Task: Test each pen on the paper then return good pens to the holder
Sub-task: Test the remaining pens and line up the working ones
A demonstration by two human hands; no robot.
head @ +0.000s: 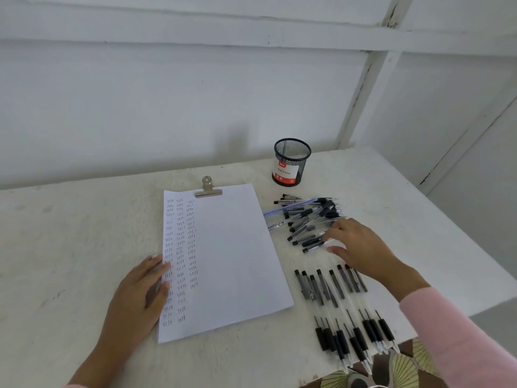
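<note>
A white sheet of paper (232,256) lies on the table under a metal clip (208,189), with three columns of small handwritten words down its left side. My left hand (140,292) rests flat on the paper's left edge. To the right lies a loose pile of black-capped pens (305,219). My right hand (358,247) reaches into the near edge of that pile, fingers spread and touching pens, with no pen plainly gripped. A row of several pens (344,312) lies side by side nearer to me. The black mesh holder (291,162) stands empty behind the pile.
The white table (70,233) ends at a near-right edge (447,317), where the pen row's tips hang over patterned fabric (405,371). A white wall rises right behind the holder.
</note>
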